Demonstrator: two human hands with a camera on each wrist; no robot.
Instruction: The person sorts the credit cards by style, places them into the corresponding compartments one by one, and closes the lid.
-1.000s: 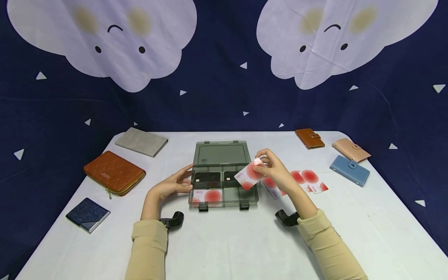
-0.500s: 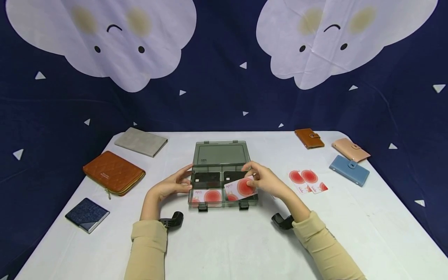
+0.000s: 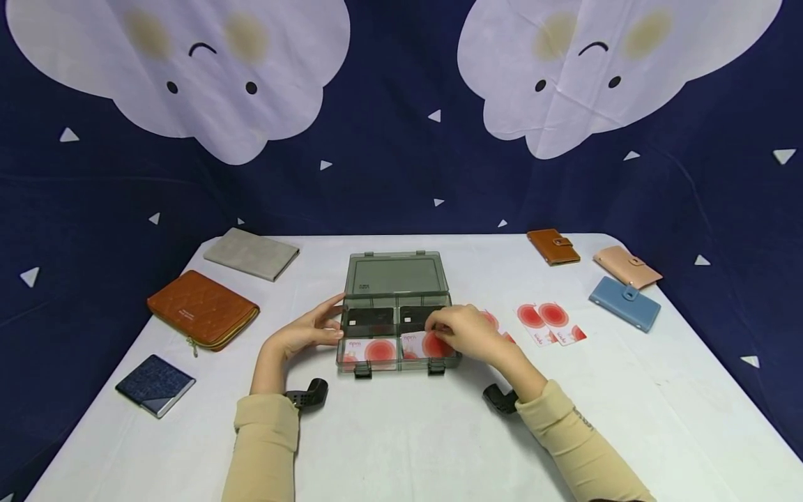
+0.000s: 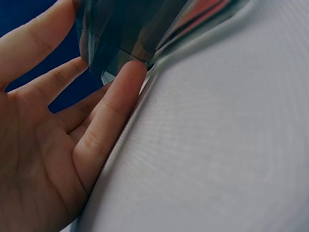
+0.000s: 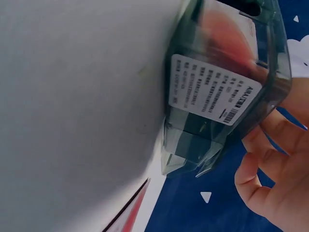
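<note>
A translucent green divided box (image 3: 401, 366) lies with its lid (image 3: 396, 273) laid back. My left hand (image 3: 306, 330) touches the box's left side with thumb and fingertips; in the left wrist view its fingers are fairly straight against the wall. My right hand (image 3: 467, 332) is over the front right compartment, its fingertips at the right end of a red-and-white card (image 3: 415, 345) there. Another red-and-white card (image 3: 371, 350) lies in the front left compartment. Black cards (image 3: 370, 317) fill the two back compartments. In the right wrist view, the card (image 5: 227, 36) shows blurred through the labelled wall.
Several red-and-white cards (image 3: 553, 315) lie to the right, some partly behind my right hand. Brown (image 3: 553, 247), pink (image 3: 627, 266) and blue (image 3: 624, 303) card holders sit farther right. A grey wallet (image 3: 251, 253), brown zip wallet (image 3: 202, 309) and dark blue holder (image 3: 155, 385) lie left.
My right hand has carried the card from above the box's right side leftward and down into the front right compartment. The left hand has stayed at the box.
</note>
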